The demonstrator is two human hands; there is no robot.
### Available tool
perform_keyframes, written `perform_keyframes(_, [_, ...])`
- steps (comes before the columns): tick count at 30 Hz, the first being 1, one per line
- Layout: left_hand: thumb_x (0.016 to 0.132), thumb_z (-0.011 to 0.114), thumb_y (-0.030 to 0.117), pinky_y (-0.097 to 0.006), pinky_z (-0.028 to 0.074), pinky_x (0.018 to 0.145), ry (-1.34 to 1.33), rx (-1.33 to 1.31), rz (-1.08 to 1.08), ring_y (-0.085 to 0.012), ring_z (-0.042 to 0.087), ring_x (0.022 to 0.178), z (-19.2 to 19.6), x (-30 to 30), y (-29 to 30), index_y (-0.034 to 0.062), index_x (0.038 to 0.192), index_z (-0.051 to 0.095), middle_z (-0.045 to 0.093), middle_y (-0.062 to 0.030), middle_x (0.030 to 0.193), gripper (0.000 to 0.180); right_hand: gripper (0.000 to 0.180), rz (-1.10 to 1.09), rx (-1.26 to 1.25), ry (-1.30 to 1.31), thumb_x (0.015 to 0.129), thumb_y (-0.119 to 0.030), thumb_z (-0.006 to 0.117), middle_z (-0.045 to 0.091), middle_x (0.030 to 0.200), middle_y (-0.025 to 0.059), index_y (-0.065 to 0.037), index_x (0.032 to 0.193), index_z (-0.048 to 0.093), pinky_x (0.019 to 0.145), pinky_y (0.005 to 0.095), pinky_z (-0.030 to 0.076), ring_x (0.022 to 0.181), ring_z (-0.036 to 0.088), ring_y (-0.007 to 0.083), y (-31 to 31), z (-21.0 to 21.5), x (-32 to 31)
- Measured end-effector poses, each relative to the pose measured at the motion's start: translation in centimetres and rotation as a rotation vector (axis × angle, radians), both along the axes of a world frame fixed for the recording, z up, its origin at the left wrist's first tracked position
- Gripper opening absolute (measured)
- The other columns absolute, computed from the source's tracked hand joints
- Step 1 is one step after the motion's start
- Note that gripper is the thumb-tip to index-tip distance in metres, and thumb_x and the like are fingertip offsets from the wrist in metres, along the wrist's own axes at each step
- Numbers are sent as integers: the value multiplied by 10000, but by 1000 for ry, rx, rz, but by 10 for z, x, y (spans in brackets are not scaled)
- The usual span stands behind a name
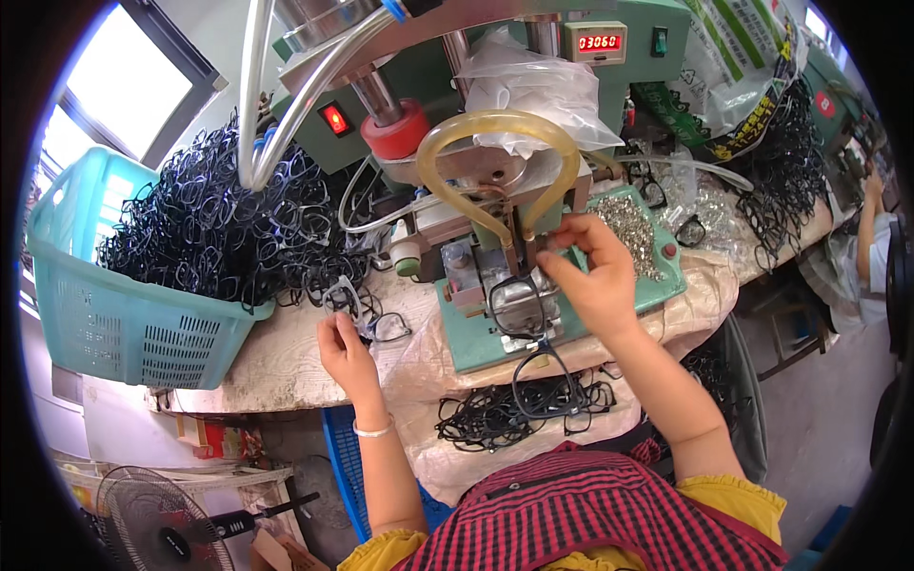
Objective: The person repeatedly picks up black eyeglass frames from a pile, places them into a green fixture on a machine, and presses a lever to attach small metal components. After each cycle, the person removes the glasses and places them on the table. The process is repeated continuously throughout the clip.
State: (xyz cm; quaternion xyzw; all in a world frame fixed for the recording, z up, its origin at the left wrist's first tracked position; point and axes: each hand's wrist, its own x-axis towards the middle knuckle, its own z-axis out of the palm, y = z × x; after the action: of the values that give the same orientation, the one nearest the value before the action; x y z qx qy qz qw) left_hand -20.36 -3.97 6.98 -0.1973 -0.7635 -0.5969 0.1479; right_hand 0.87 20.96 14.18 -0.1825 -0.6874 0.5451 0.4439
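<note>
A dark eyeglass frame (pixel 546 411) sits at the jig of a green bench press (pixel 457 357), one rim up against the metal fixture and the other hanging toward me. My right hand (pixel 600 281) is at the fixture, thumb and forefinger pinched beside the tube ends; what lies between them is too small to make out. Lower to the left, my left hand (pixel 348 360) has its fingers closed on a greyish eyeglass frame (pixel 341 293). Right beside it, a black eyeglass frame (pixel 391 328) lies on the bench.
A turquoise basket (pixel 162 328) and a heap of dark eyeglass frames (pixel 238 209) occupy the left. Small metal parts (pixel 624 228) fill a green tray right of the jig. More frames (pixel 486 414) lie on cloth before me. A yellowish tube (pixel 500 119) loops above the fixture.
</note>
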Motion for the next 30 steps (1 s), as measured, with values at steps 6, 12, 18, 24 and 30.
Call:
perform_keyframes(6, [1033, 539, 123, -299, 577, 738, -109, 330, -210, -153, 646, 822, 44, 49, 36, -15, 1050, 613, 659, -101, 932, 157, 384, 30, -198, 56, 805, -1, 721, 672, 935, 38, 24, 1165, 589, 841, 241, 478, 887, 619, 92, -12, 1, 1])
perform_keyframes(12, [1037, 440, 48, -386, 570, 857, 500, 429, -427, -252, 663, 901, 115, 85, 54, -35, 1122, 588, 678, -198, 1023, 190, 511, 152, -302, 112, 806, 6, 705, 675, 1016, 76, 39, 1275, 506, 944, 275, 452, 978, 625, 122, -28, 30, 1])
perform_keyframes(18, [840, 712, 91, -463, 547, 845, 712, -55, -840, -233, 628, 877, 114, 110, 66, 72, 948, 715, 738, -126, 1036, 110, 340, -1, 316, -235, 782, -63, 712, 612, 1284, 178, -53, 1120, 685, 1047, 389, 434, 1176, 604, 312, 12, 10, 38])
perform_keyframes(24, [743, 806, 100, -479, 539, 875, 795, -116, -886, -239, 575, 814, 96, 111, 89, 128, 987, 756, 741, -42, 1056, 251, 117, -507, 733, -562, 752, -125, 748, 656, 1139, 153, -83, 860, 732, 989, 449, 461, 1165, 571, 368, 68, -63, 70])
perform_keyframes(30, [760, 802, 98, -489, 519, 931, 755, -133, -857, -260, 614, 855, 95, 118, 85, 113, 988, 745, 742, -64, 1051, 235, 88, -449, 779, -484, 766, -137, 731, 657, 1003, 80, -99, 842, 709, 803, 426, 516, 1008, 608, 318, 74, -51, 11])
